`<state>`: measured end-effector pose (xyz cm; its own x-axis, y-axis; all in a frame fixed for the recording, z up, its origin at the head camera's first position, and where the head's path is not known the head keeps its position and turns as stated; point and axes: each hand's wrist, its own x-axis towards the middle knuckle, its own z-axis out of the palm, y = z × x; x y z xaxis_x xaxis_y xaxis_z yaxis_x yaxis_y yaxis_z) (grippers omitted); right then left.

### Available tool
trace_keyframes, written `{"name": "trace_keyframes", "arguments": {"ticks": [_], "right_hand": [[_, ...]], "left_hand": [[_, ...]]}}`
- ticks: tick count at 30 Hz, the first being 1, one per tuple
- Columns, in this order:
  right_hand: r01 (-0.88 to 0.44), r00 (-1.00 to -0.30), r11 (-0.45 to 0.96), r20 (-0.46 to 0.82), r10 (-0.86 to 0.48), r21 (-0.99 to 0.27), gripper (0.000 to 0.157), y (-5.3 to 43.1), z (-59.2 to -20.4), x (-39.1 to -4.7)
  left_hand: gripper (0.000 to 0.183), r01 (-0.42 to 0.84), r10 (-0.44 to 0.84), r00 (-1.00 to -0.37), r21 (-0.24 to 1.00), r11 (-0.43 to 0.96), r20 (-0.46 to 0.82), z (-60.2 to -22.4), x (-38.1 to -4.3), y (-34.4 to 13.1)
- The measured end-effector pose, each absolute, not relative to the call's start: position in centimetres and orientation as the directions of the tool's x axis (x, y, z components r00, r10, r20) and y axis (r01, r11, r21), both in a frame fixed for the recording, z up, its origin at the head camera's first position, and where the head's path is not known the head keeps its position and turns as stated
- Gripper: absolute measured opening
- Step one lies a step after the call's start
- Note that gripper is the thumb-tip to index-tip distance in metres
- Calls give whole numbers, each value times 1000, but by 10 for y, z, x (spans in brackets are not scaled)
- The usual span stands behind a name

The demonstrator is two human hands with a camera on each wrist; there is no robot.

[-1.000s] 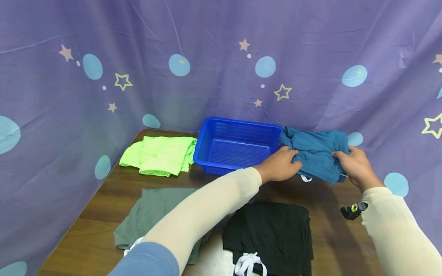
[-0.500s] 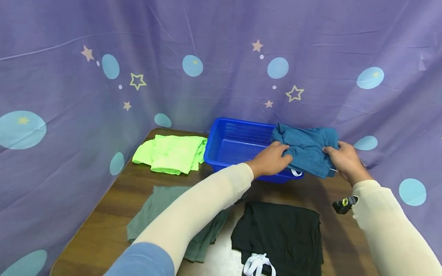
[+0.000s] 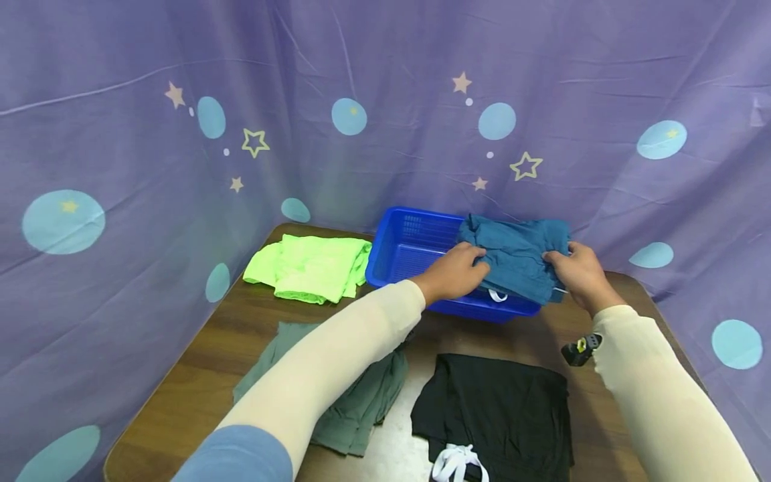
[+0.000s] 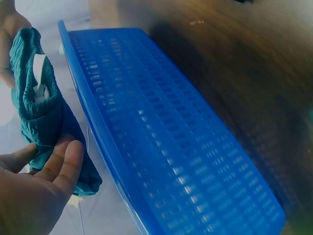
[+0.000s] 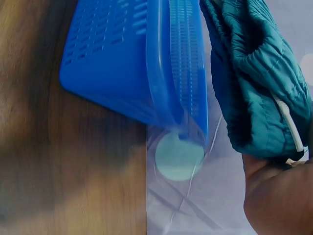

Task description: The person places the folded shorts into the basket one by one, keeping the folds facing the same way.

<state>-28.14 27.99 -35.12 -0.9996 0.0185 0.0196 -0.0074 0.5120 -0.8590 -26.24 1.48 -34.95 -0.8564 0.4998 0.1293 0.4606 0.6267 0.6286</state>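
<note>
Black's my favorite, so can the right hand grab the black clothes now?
Probably not right now: the right hand is busy holding the blue garment, though nothing seems to cover the black clothes.

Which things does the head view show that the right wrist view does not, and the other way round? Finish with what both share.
Only the head view: the lime-green garment, grey-green garment, black garment and left hand.
Only the right wrist view: a strip of purple curtain between the blue basket and the teal garment, which overlap in the head view.
Both: blue basket, teal garment with its white cord, right hand, brown table, purple curtain.
</note>
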Motion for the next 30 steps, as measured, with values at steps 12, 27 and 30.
{"name": "trace_keyframes", "arguments": {"ticks": [12, 27, 30], "right_hand": [[-21, -1000, 523, 22, -6, -852, 53, 242, -357, -295], [-22, -998, 540, -16, -66, -842, 55, 204, -369, -312], [-18, -996, 540, -30, -80, -842, 56, 197, -373, -315]], "left_hand": [[52, 420, 447, -887, 613, 669, 119, -349, -268, -21], [52, 390, 407, -907, 573, 721, 105, -365, -283, -53], [52, 392, 404, -908, 559, 731, 109, -370, -285, -58]]}}
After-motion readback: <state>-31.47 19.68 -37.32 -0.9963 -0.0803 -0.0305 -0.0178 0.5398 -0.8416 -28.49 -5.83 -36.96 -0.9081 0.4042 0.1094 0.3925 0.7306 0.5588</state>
